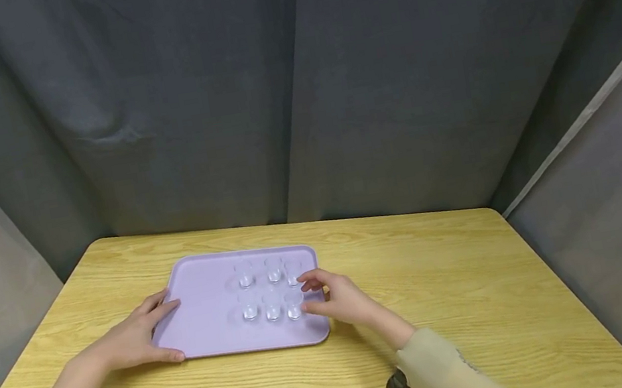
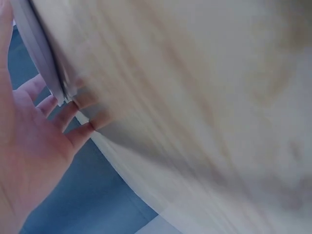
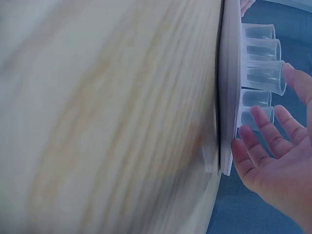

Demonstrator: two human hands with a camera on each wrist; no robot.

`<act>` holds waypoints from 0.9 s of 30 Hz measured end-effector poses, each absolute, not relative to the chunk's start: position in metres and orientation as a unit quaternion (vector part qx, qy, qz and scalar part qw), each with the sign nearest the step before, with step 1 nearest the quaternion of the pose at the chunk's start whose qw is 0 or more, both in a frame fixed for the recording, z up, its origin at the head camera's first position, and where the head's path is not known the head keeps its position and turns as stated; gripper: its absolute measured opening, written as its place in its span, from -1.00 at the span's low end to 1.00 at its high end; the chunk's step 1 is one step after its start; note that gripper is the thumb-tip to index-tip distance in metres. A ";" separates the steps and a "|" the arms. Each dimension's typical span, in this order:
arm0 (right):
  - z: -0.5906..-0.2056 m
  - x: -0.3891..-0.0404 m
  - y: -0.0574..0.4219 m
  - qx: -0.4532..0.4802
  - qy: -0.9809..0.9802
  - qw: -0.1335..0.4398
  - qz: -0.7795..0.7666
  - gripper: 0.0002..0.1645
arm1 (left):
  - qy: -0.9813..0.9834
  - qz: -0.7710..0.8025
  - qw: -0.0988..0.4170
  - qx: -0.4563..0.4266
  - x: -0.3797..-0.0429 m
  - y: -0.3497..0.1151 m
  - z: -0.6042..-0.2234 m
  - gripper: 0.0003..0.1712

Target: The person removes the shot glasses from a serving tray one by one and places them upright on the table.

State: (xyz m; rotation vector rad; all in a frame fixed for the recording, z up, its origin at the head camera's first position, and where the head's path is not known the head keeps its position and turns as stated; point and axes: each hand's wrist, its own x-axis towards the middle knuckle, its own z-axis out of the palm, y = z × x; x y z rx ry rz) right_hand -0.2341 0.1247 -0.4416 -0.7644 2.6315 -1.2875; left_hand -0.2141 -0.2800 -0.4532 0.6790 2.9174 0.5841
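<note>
A light purple tray (image 1: pixel 204 326) lies on the wooden table, with several small clear cups standing upright in two rows on its right half. My left hand (image 1: pixel 138 333) rests at the tray's left end, fingers spread, index finger over the rim and thumb along the front left corner. In the left wrist view its fingers (image 2: pixel 63 117) extend around the tray's edge. At the right end, my right hand (image 1: pixel 340 298) has its thumb by the front right cup (image 1: pixel 295 306) and its fingertips by the back right cup (image 1: pixel 293 273). The right wrist view shows the thumb at a cup's rim (image 3: pixel 282 78).
The wooden table (image 1: pixel 454 286) extends beyond the tray on all sides. A dark grey curtain (image 1: pixel 199 103) hangs behind it, and lighter panels stand at left and right (image 1: pixel 621 185). A black wrist device (image 1: pixel 398 387) is under the right sleeve.
</note>
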 end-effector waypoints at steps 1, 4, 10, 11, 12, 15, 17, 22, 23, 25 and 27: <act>-0.443 -0.235 0.124 -0.250 0.869 0.056 -0.422 -0.42 | 0.956 0.189 0.049 0.217 -0.214 -0.279 -0.453 0.25; -0.444 -0.237 0.121 -0.246 0.875 0.056 -0.414 -0.42 | 0.962 0.176 0.057 0.200 -0.214 -0.275 -0.453 0.26; -0.446 -0.240 0.116 -0.254 0.876 0.048 -0.408 -0.46 | 0.966 0.162 0.055 0.194 -0.212 -0.271 -0.459 0.28; -0.446 -0.241 0.115 -0.258 0.876 0.044 -0.406 -0.48 | 0.966 0.160 0.054 0.194 -0.212 -0.271 -0.460 0.28; -0.447 -0.242 0.114 -0.261 0.876 0.041 -0.402 -0.49 | 0.966 0.158 0.052 0.196 -0.211 -0.272 -0.460 0.28; -0.446 -0.242 0.111 -0.268 0.877 0.036 -0.398 -0.52 | 0.967 0.156 0.043 0.197 -0.210 -0.272 -0.462 0.28; -0.445 -0.242 0.109 -0.273 0.876 0.032 -0.395 -0.54 | 0.968 0.151 0.037 0.197 -0.208 -0.272 -0.463 0.27; -0.445 -0.240 0.109 -0.273 0.880 0.019 -0.389 -0.59 | 0.971 0.137 0.032 0.196 -0.206 -0.270 -0.467 0.27; -0.446 -0.240 0.109 -0.271 0.881 0.017 -0.388 -0.60 | 0.971 0.134 0.032 0.196 -0.207 -0.269 -0.468 0.27; -0.446 -0.239 0.110 -0.267 0.883 0.015 -0.386 -0.61 | 0.971 0.129 0.029 0.199 -0.207 -0.269 -0.468 0.27; -0.445 -0.237 0.112 -0.264 0.883 0.016 -0.387 -0.61 | 0.971 0.123 0.024 0.203 -0.208 -0.269 -0.470 0.26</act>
